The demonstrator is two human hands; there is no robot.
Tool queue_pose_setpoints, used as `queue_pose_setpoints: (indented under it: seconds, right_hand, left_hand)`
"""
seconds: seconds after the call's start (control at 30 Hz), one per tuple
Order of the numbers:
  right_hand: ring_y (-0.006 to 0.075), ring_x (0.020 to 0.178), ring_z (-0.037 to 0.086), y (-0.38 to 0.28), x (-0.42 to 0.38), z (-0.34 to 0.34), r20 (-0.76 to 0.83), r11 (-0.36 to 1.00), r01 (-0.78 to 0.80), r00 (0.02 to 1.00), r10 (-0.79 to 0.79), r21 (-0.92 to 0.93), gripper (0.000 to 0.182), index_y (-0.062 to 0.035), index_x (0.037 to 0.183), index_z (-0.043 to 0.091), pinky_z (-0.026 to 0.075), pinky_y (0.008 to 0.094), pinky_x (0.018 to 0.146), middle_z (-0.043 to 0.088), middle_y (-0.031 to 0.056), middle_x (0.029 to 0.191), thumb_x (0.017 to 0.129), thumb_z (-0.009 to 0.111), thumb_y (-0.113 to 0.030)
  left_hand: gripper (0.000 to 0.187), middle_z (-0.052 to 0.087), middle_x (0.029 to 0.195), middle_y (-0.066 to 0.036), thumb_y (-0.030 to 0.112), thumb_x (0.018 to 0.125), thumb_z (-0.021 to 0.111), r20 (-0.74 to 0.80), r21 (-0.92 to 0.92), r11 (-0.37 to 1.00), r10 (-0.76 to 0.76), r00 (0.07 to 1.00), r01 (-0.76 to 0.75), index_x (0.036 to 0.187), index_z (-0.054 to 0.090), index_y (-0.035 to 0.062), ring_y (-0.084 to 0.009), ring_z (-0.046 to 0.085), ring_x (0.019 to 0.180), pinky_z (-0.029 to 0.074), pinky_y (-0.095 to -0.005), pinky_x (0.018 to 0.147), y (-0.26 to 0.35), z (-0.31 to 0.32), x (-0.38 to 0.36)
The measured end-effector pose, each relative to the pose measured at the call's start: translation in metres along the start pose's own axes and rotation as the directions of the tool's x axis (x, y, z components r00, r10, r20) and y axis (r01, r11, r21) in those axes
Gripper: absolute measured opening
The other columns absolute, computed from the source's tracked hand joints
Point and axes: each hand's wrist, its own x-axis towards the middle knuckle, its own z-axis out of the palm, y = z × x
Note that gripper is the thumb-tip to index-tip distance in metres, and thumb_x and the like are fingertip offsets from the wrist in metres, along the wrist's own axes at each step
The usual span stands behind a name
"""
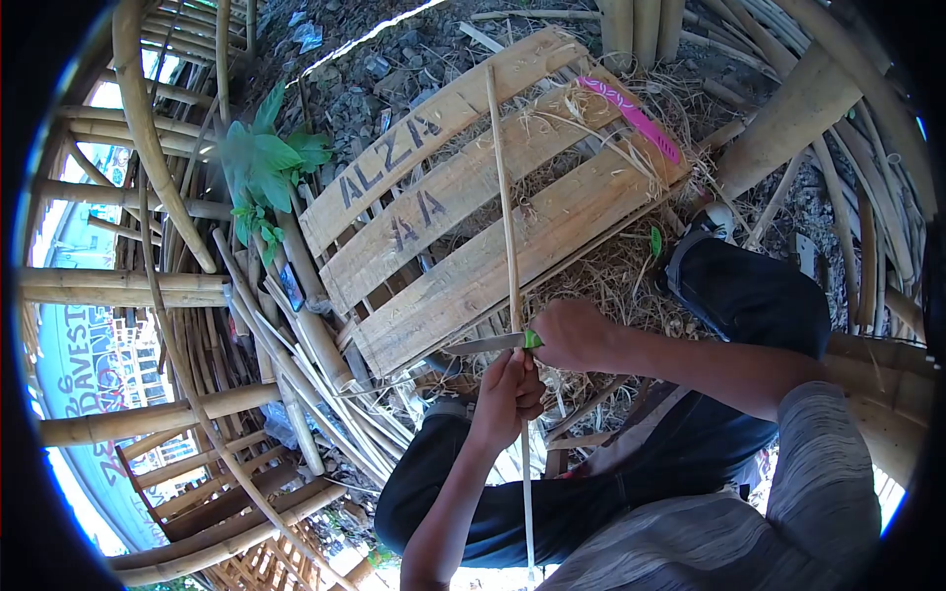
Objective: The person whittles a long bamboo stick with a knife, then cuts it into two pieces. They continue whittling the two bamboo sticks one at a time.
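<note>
A long thin bamboo strip (506,197) runs from the top of a slatted wooden pallet (443,236) down past my lap. My left hand (507,394) is closed around the strip just below the knife. In my right hand (572,336) is the green handle of a knife, whose blade (483,344) points left and lies across the strip, just above my left fingers. Dark letters are printed on the pallet's slats. A pink perforated sheath (631,118) rests on the pallet's upper right corner.
Bamboo poles (158,290) form a frame on the left. Split strips (325,394) lie beside the pallet, near a green leafy plant (266,167). Shavings (611,266) cover the ground by my knees. Thick bamboo (793,118) stands at the upper right.
</note>
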Motion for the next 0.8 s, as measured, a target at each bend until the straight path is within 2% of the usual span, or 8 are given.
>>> queue_pose_setpoints:
  seconds: [0.07,0.3,0.37,0.47,0.53,0.67,0.73,0.8]
  right_hand:
    - [0.034,0.066,0.063,-0.002,0.0,-0.001,-0.008,1.0,-0.003,1.0,0.003,0.019,0.02,-0.0005,0.068,0.062,0.051,0.0429,0.062,0.06,0.0188,0.065,0.067,0.061,-0.02]
    - [0.0307,0.066,0.064,-0.004,-0.003,-0.002,-0.078,0.995,0.038,0.996,-0.046,-0.095,0.019,-0.0031,0.068,0.064,0.051,0.0416,0.06,0.061,0.0162,0.065,0.067,0.06,-0.022]
    - [0.0297,0.065,0.064,-0.003,-0.001,-0.001,-0.102,0.993,0.045,0.993,-0.057,-0.11,0.019,-0.0036,0.067,0.064,0.051,0.0411,0.059,0.062,0.0152,0.064,0.067,0.061,-0.023]
    - [0.0285,0.062,0.064,0.003,0.008,-0.003,-0.055,0.985,-0.034,0.998,0.025,-0.167,0.019,-0.0052,0.065,0.064,0.051,0.0401,0.058,0.061,0.0138,0.062,0.065,0.063,-0.024]
    - [0.028,0.059,0.064,0.01,0.015,-0.008,-0.183,0.981,0.018,0.982,-0.054,-0.191,0.018,-0.0064,0.063,0.065,0.051,0.0397,0.057,0.061,0.0127,0.059,0.064,0.064,-0.024]
    - [0.03,0.062,0.065,0.007,0.017,-0.015,-0.145,0.99,0.019,0.989,-0.039,-0.137,0.016,-0.0071,0.065,0.065,0.052,0.0404,0.059,0.062,0.0148,0.061,0.066,0.061,-0.022]
    - [0.0304,0.063,0.065,-0.001,0.019,-0.02,-0.116,0.991,-0.075,0.991,0.061,-0.114,0.017,-0.0054,0.065,0.065,0.052,0.0402,0.06,0.063,0.0159,0.062,0.066,0.06,-0.022]
    - [0.0305,0.064,0.065,-0.002,0.021,-0.024,-0.15,0.99,-0.057,0.988,0.037,-0.128,0.018,-0.0046,0.065,0.065,0.052,0.0398,0.059,0.063,0.0165,0.063,0.067,0.059,-0.022]
  left_hand:
    - [0.022,0.027,0.058,0.005,0.027,0.098,0.034,-0.012,0.013,1.0,0.004,1.0,-0.003,0.085,0.043,0.0114,-0.0038,0.021,0.045,0.017,-0.019,0.037,0.007,0.001,-0.004]
    - [0.021,0.025,0.059,0.006,0.027,0.098,0.035,-0.074,0.06,0.998,-0.002,0.997,0.006,0.084,0.04,0.012,-0.0037,0.022,0.045,0.017,-0.0193,0.037,0.009,0.006,-0.01]
    - [0.022,0.024,0.058,0.007,0.029,0.098,0.036,-0.058,0.004,0.999,-0.034,0.998,0.035,0.082,0.039,0.0137,-0.0036,0.021,0.045,0.016,-0.0194,0.037,0.008,0.007,-0.01]
    - [0.024,0.022,0.057,0.007,0.031,0.097,0.036,-0.026,-0.028,0.998,-0.061,0.998,0.06,0.079,0.038,0.0153,-0.0035,0.02,0.044,0.015,-0.0196,0.036,0.01,0.003,-0.008]
    - [0.024,0.022,0.057,0.008,0.031,0.097,0.036,-0.028,-0.046,0.998,-0.047,0.999,0.046,0.079,0.038,0.0155,-0.0033,0.019,0.044,0.015,-0.0193,0.036,0.01,0.007,-0.008]
    - [0.025,0.022,0.056,0.008,0.032,0.098,0.035,-0.047,-0.044,0.999,-0.031,0.998,0.028,0.078,0.038,0.0158,-0.0031,0.02,0.044,0.015,-0.0191,0.036,0.015,0.012,-0.008]
    - [0.025,0.022,0.056,0.008,0.031,0.098,0.035,-0.052,-0.035,0.999,-0.002,0.999,0.0,0.078,0.037,0.0158,-0.0031,0.02,0.044,0.015,-0.0192,0.036,0.016,0.013,-0.009]
    - [0.025,0.022,0.056,0.008,0.031,0.098,0.035,-0.047,-0.024,0.999,0.033,0.998,-0.034,0.078,0.037,0.0157,-0.0031,0.02,0.044,0.014,-0.0193,0.036,0.018,0.016,-0.008]
